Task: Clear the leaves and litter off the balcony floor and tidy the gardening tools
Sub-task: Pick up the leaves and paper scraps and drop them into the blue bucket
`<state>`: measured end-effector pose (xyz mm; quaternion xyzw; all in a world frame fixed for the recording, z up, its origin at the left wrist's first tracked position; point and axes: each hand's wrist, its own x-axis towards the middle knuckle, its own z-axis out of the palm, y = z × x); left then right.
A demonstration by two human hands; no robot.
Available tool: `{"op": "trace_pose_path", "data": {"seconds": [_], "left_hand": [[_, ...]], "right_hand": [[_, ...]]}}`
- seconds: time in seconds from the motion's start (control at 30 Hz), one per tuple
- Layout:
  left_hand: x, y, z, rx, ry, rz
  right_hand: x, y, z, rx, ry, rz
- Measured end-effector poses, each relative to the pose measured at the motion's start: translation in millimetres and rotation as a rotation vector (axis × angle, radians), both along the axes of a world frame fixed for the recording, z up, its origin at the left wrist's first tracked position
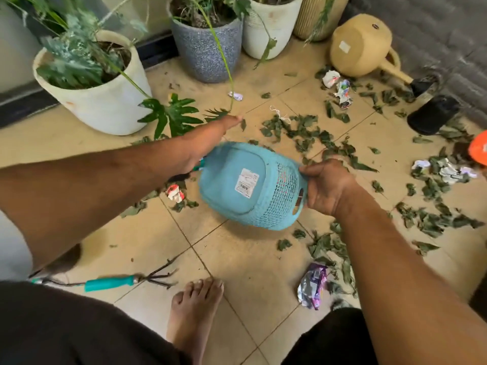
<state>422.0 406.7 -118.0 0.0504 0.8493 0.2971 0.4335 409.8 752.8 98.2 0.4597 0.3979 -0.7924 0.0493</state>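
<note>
Blue mesh basket (pixel 253 185) held upturned above floor, base label showing. Right hand (pixel 325 188) grips its rim. Left hand (pixel 208 143) at basket's far-left side, fingers extended flat. Leaves (pixel 311 135) beyond basket; teal-handled hand rake (pixel 123 282) near-left of it.

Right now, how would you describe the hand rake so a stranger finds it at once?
Look at the tiled floor near the bare foot. Left of it lies the hand rake, the only loose tool there, with a turquoise handle and bent metal prongs.
</note>
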Motion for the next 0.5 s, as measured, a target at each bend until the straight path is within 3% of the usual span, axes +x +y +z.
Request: {"op": "trace_pose_path", "data": {"seconds": [0.07, 0.27, 0.4, 0.5], "left_hand": [[1.2, -0.5, 0.4, -0.01, -0.016, 0.014], [2.3, 6.7, 0.8, -0.034, -0.015, 0.052], [2.5, 20.2, 12.8, -0.1, -0.155, -0.025], [-9.2, 26.3, 31.3, 0.075, -0.139, -0.073]], "right_hand": [[-2.3, -4.6, -11.3, 0.01, -0.091, 0.0], [-18.3, -16.7, -18.9, 0.02, -0.076, -0.035], [-26.8, -16.6, -25.0, 0.124, -0.079, -0.026], [-39.3, -15.3, -10.0, 0.223, 0.078, -0.021]]}}
